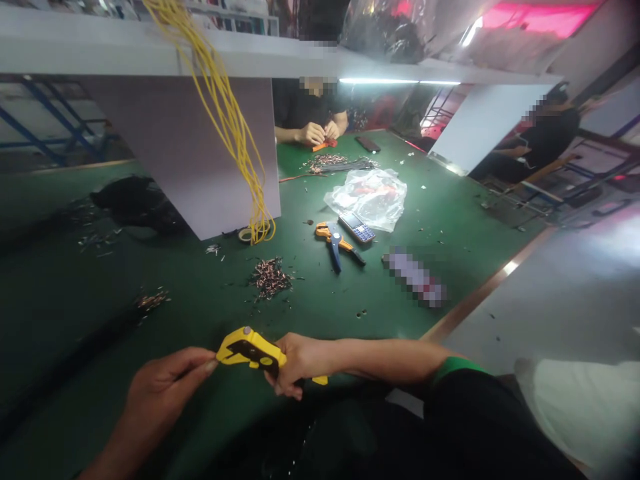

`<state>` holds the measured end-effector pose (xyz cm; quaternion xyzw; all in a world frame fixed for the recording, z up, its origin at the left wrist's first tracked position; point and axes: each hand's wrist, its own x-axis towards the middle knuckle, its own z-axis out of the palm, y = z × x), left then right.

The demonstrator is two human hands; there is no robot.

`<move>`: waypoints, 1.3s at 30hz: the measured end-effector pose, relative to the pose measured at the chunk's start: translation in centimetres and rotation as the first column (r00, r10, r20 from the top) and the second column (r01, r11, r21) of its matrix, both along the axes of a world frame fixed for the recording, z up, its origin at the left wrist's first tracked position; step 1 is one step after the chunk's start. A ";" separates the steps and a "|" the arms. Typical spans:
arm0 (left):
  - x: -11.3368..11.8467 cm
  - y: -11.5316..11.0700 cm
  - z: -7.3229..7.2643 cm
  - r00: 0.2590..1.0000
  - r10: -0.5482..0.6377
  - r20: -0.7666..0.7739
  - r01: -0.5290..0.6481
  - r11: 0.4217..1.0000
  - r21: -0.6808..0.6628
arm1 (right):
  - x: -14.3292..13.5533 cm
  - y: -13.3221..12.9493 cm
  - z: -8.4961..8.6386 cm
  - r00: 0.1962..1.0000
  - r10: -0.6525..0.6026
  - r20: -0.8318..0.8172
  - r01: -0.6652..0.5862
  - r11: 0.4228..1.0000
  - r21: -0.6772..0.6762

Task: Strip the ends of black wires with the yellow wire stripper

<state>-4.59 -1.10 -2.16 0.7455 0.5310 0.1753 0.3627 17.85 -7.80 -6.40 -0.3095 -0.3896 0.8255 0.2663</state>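
Tool: yellow wire stripper [251, 350], lower centre of frame, between both hands.
Right hand [300, 363]: fist closed round its handles.
Left hand [163, 387]: fingertips pinched at its nose.

Yellow-and-black wire stripper [253, 351]. Dark green table [320, 293]. Bright yellow cables [227, 120] against white panel [185, 153]. Orange, blue, black tool [337, 243]. Clear plastic bag [367, 197], red inside. Copper-coloured scrap pile [270, 277]. Pink glow [540, 17] top right.

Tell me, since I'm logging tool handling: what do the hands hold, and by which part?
The right hand grips a yellow-and-black plastic wire-stripping tool by its handles. The left hand pinches at the tool's front tip; anything held there is too small to tell.
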 end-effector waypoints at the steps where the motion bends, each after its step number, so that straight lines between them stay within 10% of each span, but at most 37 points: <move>1: -0.1 0.1 -0.1 1.000 0.002 -0.002 -0.002 1.000 0.003 | 0.0 0.0 0.0 1.000 0.003 -0.011 -0.003 1.000 -0.009; 39: -0.9 0.9 -1.6 0.997 -0.028 -0.073 0.036 0.992 0.120 | 0.7 0.3 -0.5 0.995 0.041 -0.092 -0.048 0.996 -0.080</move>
